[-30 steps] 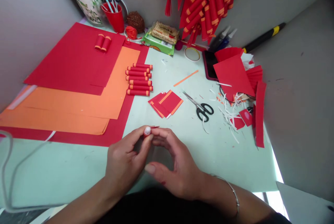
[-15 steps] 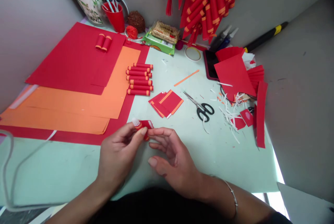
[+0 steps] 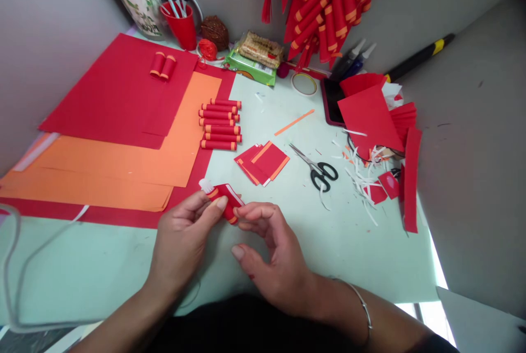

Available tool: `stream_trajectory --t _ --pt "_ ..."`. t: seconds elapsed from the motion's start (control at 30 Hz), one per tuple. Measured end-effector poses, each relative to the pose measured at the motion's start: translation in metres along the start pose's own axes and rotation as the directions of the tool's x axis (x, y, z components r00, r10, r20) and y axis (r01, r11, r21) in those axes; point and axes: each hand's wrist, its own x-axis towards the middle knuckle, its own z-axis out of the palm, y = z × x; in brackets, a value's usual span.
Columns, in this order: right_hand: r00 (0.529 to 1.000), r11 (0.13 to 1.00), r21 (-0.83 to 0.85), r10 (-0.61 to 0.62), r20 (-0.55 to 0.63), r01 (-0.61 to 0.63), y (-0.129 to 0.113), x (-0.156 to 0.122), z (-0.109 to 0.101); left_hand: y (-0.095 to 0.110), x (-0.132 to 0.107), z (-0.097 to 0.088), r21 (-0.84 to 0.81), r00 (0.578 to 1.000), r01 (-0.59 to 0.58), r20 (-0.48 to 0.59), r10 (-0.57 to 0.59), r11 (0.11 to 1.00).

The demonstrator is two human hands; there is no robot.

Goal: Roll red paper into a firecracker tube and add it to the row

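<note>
My left hand (image 3: 184,238) pinches a small red paper roll (image 3: 224,195) with orange bands, wound on a white rod that sticks out at its upper left end. My right hand (image 3: 273,257) touches the roll's lower right end with curled fingertips. The roll is held tilted just above the pale green table (image 3: 337,243). Several finished red rolls (image 3: 219,125) lie stacked beyond my hands. A small pile of cut red and orange paper pieces (image 3: 263,162) lies past the roll.
Large red (image 3: 119,92) and orange sheets (image 3: 123,169) cover the left. Black-handled scissors (image 3: 318,169) lie to the right, beside paper scraps and red offcuts (image 3: 370,117). At the back stand a red cup (image 3: 181,27), a tape ring (image 3: 303,84) and a hanging bundle of red rolls (image 3: 329,2).
The roll has turned from pointing end-on at me to lying tilted sideways, and both hands have shifted slightly left with it.
</note>
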Motion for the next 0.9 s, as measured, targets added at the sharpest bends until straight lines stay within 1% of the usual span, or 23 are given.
stream_trajectory --t 0.13,0.4,0.6,0.9 --pt "1.000 0.999 -0.046 -0.021 -0.002 0.021 0.0003 -0.0030 0.0013 -0.0008 0.0000 -0.0002 -0.010 1.000 0.022 0.000 -0.022 1.000" --pt "0.999 0.995 -0.099 -0.033 -0.039 0.029 0.0012 -0.0046 0.0042 0.0042 -0.0025 0.0029 0.056 1.000 -0.009 -0.027 0.011 0.998" --pt "0.998 0.996 -0.083 -0.034 -0.048 0.030 0.0040 -0.0049 0.0045 0.0016 -0.0018 0.0022 0.082 0.999 -0.023 -0.026 0.025 0.996" --pt "0.999 0.996 -0.082 -0.024 -0.042 0.021 0.0013 -0.0043 0.0049 0.0045 -0.0025 0.0031 0.121 0.997 -0.056 -0.047 0.062 0.991"
